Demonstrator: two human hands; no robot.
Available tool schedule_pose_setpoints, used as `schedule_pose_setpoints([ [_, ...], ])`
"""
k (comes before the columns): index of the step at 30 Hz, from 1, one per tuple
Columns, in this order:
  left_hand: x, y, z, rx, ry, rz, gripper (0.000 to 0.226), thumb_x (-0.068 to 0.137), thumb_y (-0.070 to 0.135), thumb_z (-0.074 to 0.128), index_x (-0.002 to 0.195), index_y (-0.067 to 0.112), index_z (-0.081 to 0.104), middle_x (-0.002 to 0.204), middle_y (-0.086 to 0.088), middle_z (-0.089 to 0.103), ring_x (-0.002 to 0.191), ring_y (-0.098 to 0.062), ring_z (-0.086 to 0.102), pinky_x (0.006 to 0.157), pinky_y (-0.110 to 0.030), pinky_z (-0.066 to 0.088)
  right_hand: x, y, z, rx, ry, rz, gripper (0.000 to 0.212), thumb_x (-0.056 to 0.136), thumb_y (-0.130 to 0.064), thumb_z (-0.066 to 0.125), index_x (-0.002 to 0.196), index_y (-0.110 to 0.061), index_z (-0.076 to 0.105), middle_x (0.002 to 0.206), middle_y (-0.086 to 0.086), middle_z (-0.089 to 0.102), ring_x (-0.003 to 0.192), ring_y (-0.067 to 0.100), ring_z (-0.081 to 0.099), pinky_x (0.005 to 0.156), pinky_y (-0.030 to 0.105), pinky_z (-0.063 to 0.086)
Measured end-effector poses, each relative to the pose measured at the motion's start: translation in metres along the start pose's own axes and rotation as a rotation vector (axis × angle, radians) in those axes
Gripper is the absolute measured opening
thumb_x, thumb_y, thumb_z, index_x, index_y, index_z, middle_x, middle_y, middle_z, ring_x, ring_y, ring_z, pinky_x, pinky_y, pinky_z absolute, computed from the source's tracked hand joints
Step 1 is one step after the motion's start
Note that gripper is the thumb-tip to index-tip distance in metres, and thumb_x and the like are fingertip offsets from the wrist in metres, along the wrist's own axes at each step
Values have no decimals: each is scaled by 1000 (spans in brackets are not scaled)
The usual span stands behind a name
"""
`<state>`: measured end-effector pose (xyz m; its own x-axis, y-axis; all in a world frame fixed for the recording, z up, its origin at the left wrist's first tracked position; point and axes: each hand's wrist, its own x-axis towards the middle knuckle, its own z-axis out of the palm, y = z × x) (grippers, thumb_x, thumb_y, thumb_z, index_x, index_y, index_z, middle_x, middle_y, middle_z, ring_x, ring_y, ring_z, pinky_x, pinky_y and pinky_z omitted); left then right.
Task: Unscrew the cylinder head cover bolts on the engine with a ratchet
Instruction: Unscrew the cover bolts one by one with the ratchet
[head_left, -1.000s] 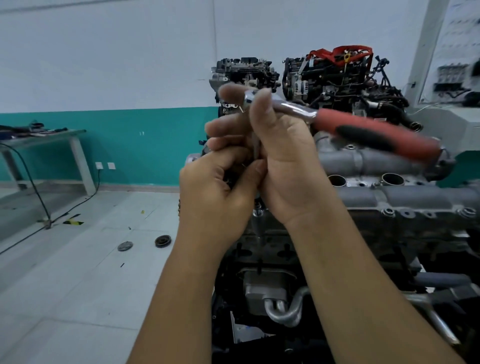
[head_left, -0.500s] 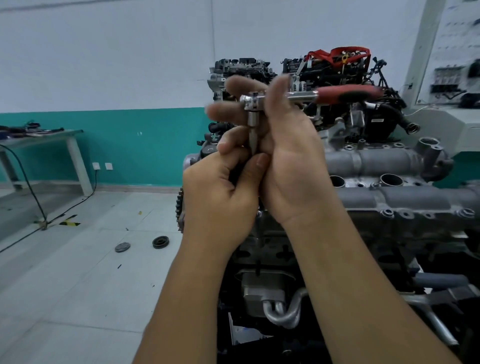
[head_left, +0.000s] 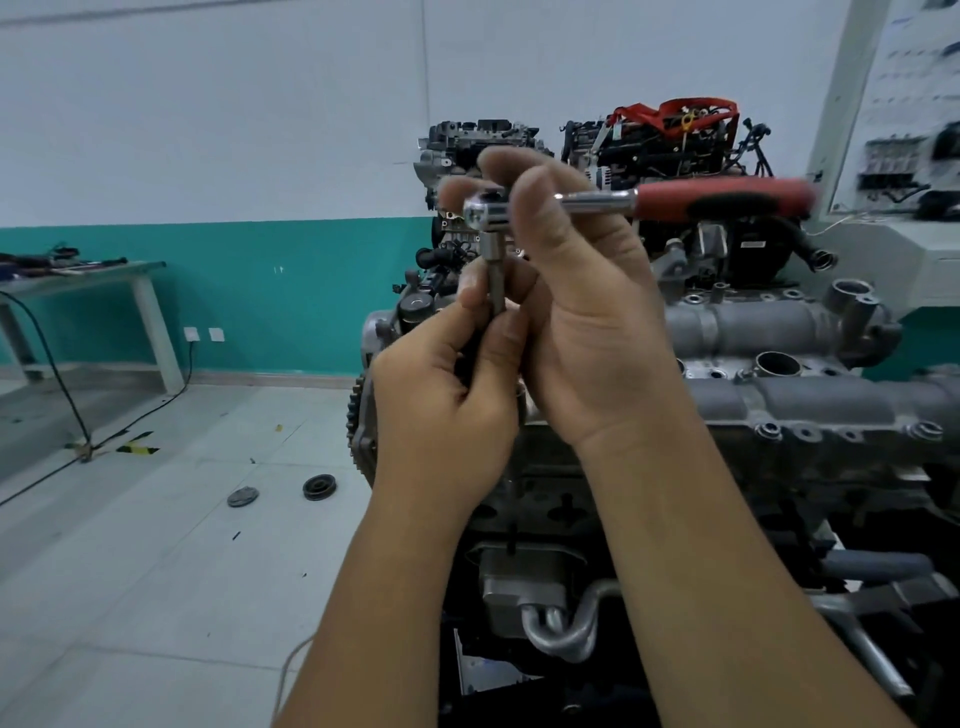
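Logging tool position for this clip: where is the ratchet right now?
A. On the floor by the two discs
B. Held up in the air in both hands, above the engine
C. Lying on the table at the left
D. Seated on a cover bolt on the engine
B: the right hand grips the ratchet near its head, and the left hand pinches the extension hanging below it, clear of the engine.

You can read no text here. The white board (head_left: 904, 98) on the right wall carries printed lines and the black engine part (head_left: 753, 244) carries a small label, but both are too blurred and small for you to make out.
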<state>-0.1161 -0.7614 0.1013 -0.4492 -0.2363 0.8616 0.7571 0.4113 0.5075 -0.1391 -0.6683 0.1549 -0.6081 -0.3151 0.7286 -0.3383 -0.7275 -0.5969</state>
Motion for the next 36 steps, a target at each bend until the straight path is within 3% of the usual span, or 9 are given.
schedule_pose_setpoints([
  [4,-4,-2,8,-41,98,-54,31,99,19,61,71,32,56,57,17,54,53,0,47,54,-19,38,-2,6,8,-93,-38,-18,27,96,-34,60,108,-12,69,112,8,73,64,20,58,62,25,54],
  [7,-3,-2,10,-74,91,-66,22,98,23,60,78,28,63,60,16,58,57,1,50,55,-18,39,1,6,9,-4,67,87,36,107,-38,47,102,-11,70,91,11,75,57,17,58,56,25,53],
  [11,-2,-2,11,-122,74,-77,25,100,21,56,76,20,62,58,13,54,56,-2,45,53,-19,37,1,6,7,-91,63,-5,9,97,-17,65,102,-14,73,92,14,71,64,18,58,60,25,53],
  [17,2,-2,8,-98,24,-87,21,99,23,55,81,24,65,63,20,59,60,3,51,57,-13,38,3,7,6,12,129,121,34,105,-38,51,103,-12,72,86,9,74,57,17,57,58,25,53],
  [21,1,-1,12,-146,23,-80,35,103,17,51,71,30,55,59,19,55,55,3,48,53,-12,37,0,7,5,-52,72,0,12,95,-11,68,105,-15,72,100,6,71,67,15,58,61,25,53],
  [25,0,-5,14,-171,51,-110,35,103,22,48,69,30,55,60,16,56,55,2,48,52,-15,38,1,8,7,-59,69,46,26,105,-30,54,113,-12,70,112,13,74,65,18,58,58,24,54],
  [27,1,-6,16,-155,34,-125,32,102,26,48,70,24,54,61,13,54,56,-2,46,52,-20,37,2,4,4,6,113,122,36,106,-39,48,110,-11,70,106,14,74,61,20,58,55,26,53],
  [32,0,-5,16,-217,0,-97,36,105,23,45,70,22,51,61,11,49,56,-6,42,51,-23,36,0,3,0,-110,35,-41,15,94,-9,68,108,-13,72,111,8,70,68,19,61,64,29,54],
  [36,0,-7,13,-239,-7,-105,39,105,22,45,69,31,56,59,15,53,54,1,44,51,-16,37,1,5,3,-61,60,24,22,104,-26,55,110,-13,71,114,8,73,64,20,61,61,27,54],
])
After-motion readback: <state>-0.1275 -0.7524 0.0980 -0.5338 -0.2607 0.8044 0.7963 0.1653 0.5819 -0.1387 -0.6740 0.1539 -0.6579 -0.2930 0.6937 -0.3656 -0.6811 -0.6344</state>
